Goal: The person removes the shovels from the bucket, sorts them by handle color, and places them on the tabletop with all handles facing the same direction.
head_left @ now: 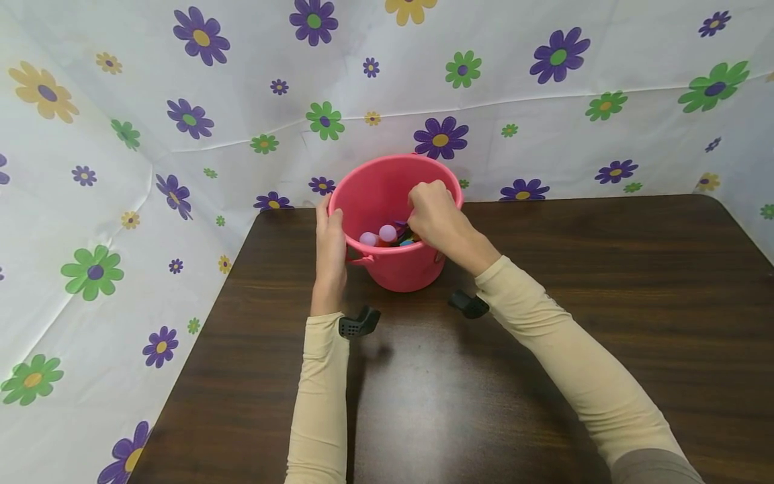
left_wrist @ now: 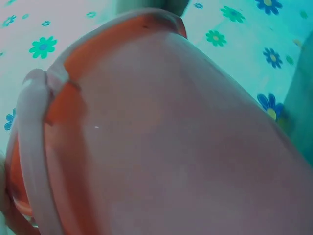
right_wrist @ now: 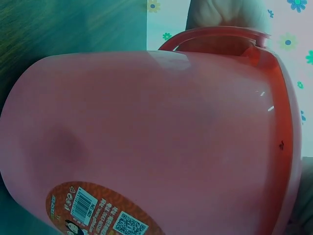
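Observation:
A pink bucket (head_left: 404,269) stands on the table, and its side fills much of both wrist views. My left hand (head_left: 330,252) grips its left rim, thumb near the inner edge and fingers on the outside. Over the right side of the rim, my right hand (head_left: 437,212) reaches down into the bucket. Its fingertips are hidden, so what they touch does not show. Inside lie two pale pink balls or rounded ends (head_left: 388,233) among small coloured things, too small to make out. The bucket's handle (right_wrist: 215,33) hangs along the outside, near a hand in the right wrist view.
The dark wood table (head_left: 580,282) reaches to a white flowered sheet (head_left: 387,87) behind and at the sides. A brown label (right_wrist: 105,208) with a barcode is on the bucket. Black wrist devices (head_left: 359,323) sit at both sleeves.

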{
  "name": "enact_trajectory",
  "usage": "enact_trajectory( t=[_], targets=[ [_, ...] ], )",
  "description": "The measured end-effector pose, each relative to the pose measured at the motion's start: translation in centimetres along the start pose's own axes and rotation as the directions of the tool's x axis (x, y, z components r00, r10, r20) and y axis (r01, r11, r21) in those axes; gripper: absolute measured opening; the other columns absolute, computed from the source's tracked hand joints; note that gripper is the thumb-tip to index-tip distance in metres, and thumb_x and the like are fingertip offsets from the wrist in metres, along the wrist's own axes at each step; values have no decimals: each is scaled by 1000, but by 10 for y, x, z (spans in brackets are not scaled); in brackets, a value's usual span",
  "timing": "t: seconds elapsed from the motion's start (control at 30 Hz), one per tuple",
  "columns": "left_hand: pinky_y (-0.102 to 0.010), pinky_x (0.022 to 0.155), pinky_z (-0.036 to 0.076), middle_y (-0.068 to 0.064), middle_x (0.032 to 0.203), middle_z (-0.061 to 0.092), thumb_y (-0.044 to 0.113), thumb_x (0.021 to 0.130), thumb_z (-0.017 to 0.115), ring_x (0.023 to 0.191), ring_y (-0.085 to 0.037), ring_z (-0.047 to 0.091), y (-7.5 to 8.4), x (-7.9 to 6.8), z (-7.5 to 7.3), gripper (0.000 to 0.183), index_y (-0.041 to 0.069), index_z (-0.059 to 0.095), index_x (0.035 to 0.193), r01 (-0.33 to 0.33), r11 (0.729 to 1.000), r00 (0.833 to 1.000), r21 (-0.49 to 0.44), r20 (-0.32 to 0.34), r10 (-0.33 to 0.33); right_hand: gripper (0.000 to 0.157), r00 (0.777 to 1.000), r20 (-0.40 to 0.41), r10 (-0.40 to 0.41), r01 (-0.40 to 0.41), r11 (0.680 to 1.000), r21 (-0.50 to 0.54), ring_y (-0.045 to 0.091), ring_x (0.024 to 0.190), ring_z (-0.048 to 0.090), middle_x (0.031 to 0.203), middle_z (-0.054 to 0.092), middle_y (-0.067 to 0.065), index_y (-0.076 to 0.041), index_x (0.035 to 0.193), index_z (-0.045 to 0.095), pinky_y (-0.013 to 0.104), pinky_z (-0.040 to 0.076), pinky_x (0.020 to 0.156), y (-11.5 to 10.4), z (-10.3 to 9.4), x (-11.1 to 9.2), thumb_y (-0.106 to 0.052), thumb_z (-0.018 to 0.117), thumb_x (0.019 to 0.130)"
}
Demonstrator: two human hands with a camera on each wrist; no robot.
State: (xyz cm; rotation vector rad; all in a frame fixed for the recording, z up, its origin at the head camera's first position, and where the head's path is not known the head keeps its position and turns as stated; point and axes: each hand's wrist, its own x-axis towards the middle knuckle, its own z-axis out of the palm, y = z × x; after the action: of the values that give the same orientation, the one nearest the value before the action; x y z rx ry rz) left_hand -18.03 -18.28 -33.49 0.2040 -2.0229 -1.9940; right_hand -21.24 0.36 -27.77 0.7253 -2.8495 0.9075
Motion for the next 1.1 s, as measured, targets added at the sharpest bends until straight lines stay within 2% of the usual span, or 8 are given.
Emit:
enact_trajectory(
  t=[0.1, 0.23, 0.4, 0.57, 0.73, 0.97, 1.1],
  targets=[
    [-44, 114, 43, -8, 157, 40, 15, 105, 44, 139, -27, 43, 0, 0, 0, 54, 12, 33, 158, 19, 999, 1000, -29, 11, -19, 21, 1000, -3, 2, -2, 1000, 7, 15, 46, 39, 52, 42, 4, 2, 66, 63, 23, 35, 46, 1, -3, -2, 14, 54, 80],
    [-44, 111, 46, -8, 155, 42, 12, 103, 48, 138, -28, 44, 2, 0, 1, 56, 12, 34, 157, 25, 1000, 1000, -12, -9, -25, 18, 999, -27, -35, 36, 999, 11, 18, 50, 48, 56, 53, 9, 6, 77, 72, 26, 42, 50, 1, -7, -6, 11, 55, 81],
    [-44, 110, 48, -9, 154, 44, 10, 101, 49, 135, -27, 46, 3, -1, 3, 56, 11, 36, 156, 18, 1000, 999, 16, -36, -18, 22, 996, -59, -64, 66, 997, 31, 26, 67, 67, 80, 74, 18, 11, 99, 76, 34, 59, 67, -2, -16, -14, 8, 60, 85],
    [-46, 110, 47, -10, 154, 44, 9, 100, 50, 135, -29, 47, 2, 0, 4, 58, 10, 36, 156, 15, 1000, 999, 23, -42, -14, 22, 995, -79, -63, 68, 996, 57, 29, 80, 72, 95, 76, 22, 11, 107, 75, 40, 62, 76, -7, -25, -23, 5, 64, 89],
    [-47, 111, 46, -11, 154, 44, 9, 100, 50, 136, -30, 46, 1, 0, 5, 58, 9, 36, 156, 4, 1000, 999, 13, -39, -4, 23, 991, -108, -79, 86, 995, 60, 31, 93, 76, 101, 76, 22, 12, 109, 75, 41, 62, 82, -10, -33, -31, 6, 65, 90],
    [-48, 112, 46, -11, 154, 45, 7, 100, 49, 136, -31, 47, 2, 0, 4, 57, 8, 37, 155, 0, 1000, 999, 8, -48, 0, 19, 979, -170, -114, 124, 991, 47, 33, 93, 74, 100, 76, 21, 11, 108, 75, 41, 62, 76, -15, -41, -45, 6, 70, 90],
    [-48, 111, 46, -11, 154, 45, 7, 99, 50, 136, -30, 47, 2, 0, 4, 58, 8, 37, 155, 2, 1000, 999, 8, -48, -1, 21, 969, -209, -133, 143, 989, 31, 35, 97, 72, 103, 76, 22, 11, 109, 75, 42, 62, 79, -17, -46, -53, 5, 71, 89]
  ],
)
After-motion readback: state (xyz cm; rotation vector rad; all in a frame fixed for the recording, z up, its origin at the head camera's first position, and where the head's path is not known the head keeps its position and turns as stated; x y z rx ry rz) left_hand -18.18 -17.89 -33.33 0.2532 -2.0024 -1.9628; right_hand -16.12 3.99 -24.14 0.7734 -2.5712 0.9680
